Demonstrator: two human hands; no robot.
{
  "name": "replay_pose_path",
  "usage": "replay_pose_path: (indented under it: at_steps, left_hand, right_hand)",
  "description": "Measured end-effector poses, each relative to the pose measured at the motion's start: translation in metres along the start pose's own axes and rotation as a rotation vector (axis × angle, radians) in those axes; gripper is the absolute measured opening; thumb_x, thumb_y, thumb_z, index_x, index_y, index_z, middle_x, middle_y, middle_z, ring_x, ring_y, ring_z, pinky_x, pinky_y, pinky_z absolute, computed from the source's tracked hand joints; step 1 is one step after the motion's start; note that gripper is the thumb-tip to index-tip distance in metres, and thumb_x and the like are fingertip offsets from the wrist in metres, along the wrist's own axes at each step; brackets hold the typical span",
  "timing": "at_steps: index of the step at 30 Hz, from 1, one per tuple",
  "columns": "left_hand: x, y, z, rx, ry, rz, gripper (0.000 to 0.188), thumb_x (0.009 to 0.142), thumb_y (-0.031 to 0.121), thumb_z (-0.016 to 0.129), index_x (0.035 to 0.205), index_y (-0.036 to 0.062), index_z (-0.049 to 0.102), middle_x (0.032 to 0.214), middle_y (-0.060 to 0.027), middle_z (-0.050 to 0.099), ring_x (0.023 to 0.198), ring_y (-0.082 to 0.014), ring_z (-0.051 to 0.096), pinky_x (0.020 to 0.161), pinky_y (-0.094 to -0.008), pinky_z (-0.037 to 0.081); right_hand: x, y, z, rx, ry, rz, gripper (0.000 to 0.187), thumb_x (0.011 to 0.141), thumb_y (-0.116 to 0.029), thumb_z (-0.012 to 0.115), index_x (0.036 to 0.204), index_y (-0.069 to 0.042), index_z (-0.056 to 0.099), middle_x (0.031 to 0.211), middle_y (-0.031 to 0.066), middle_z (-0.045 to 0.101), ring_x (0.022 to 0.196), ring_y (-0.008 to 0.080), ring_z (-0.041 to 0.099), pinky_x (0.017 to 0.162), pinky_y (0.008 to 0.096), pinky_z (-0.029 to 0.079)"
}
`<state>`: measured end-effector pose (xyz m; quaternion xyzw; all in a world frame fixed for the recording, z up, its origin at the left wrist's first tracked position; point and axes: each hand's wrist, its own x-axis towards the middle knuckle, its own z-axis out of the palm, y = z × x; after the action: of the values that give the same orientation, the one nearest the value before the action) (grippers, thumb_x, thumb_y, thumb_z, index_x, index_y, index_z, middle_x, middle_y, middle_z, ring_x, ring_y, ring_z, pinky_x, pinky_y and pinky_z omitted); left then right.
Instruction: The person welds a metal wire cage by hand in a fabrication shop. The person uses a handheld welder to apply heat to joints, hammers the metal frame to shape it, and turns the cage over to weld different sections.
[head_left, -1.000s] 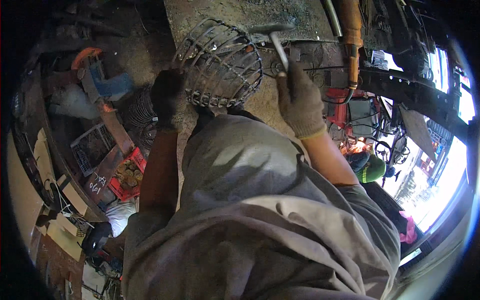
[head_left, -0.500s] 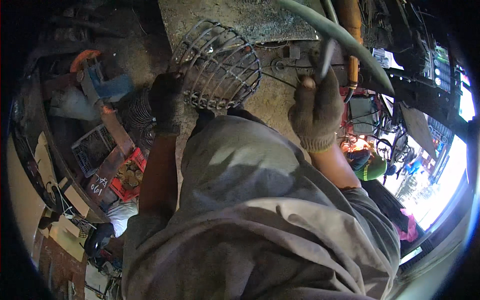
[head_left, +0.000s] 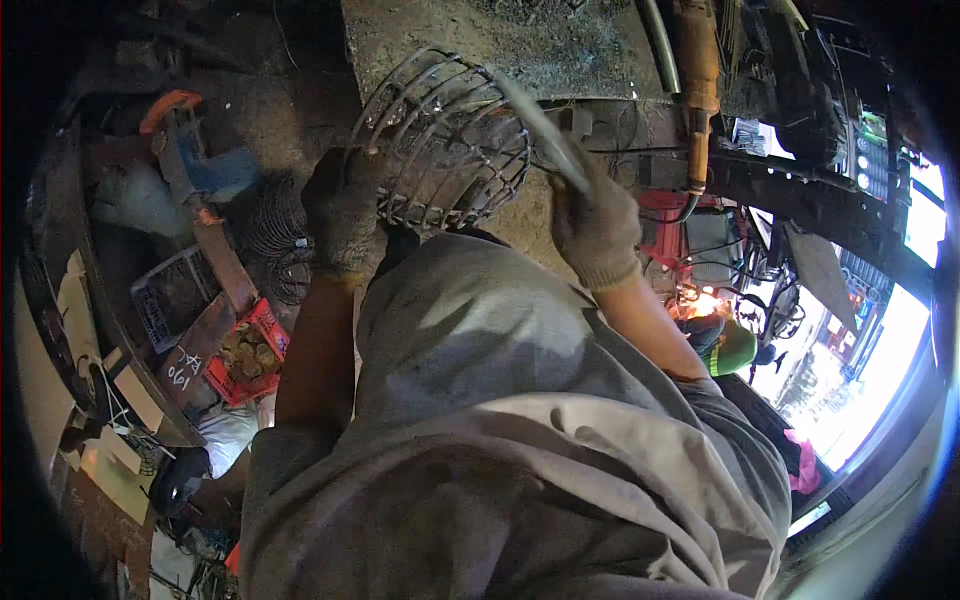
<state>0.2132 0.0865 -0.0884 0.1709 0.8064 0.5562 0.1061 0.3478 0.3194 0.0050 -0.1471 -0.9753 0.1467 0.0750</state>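
A round cage of bent metal bars [head_left: 425, 125] stands in front of my knees, its open ribs showing the ground through them. My left hand [head_left: 342, 205], in a dark work glove, is closed on the cage's left side. In a light knitted glove, my right hand [head_left: 598, 222] is closed around a pale rod-shaped tool [head_left: 548, 130]. That tool slants up and left across the right part of the cage. Motion smears it, so its far end and exact kind cannot be made out; whether it touches the bars is also unclear.
A metal plate [head_left: 500, 45] lies beyond the cage. An orange cylindrical tool [head_left: 697, 60] hangs at the right. To the left are a red crate [head_left: 262, 335] of small pieces, a grey crate [head_left: 172, 300] and coiled wire [head_left: 275, 235]. Another person [head_left: 735, 347] is beside bright sparks at right.
My right hand has moved left, and the tool has swung down from a raised position to the cage. My left hand stays on the cage, which has shifted slightly.
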Motion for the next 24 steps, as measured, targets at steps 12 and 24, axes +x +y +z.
replay_pose_path:
  at_steps: [12,24]
  left_hand:
    - [-0.008,-0.068,0.001,0.891,0.064,0.575,0.065,0.067,0.007,0.07,0.13,0.0129,0.053,0.108,-0.015,0.055,0.093,-0.0333,0.061,0.071,-0.0418,0.052]
    - [-0.017,-0.073,0.014,0.258,0.085,0.208,0.035,0.086,0.009,0.062,0.121,0.012,0.061,0.108,-0.0125,0.061,0.091,-0.0276,0.064,0.075,-0.0375,0.054]
  right_hand:
    - [0.009,-0.007,-0.005,-0.041,-0.281,0.29,0.042,0.094,-0.014,0.057,0.136,-0.009,0.052,0.103,0.0262,0.066,0.09,0.042,0.067,0.072,0.0426,0.054]
    - [0.004,0.003,-0.001,-0.038,0.049,0.063,0.04,0.091,-0.016,0.059,0.129,-0.008,0.052,0.078,0.0184,0.066,0.062,0.0371,0.065,0.056,0.0467,0.052]
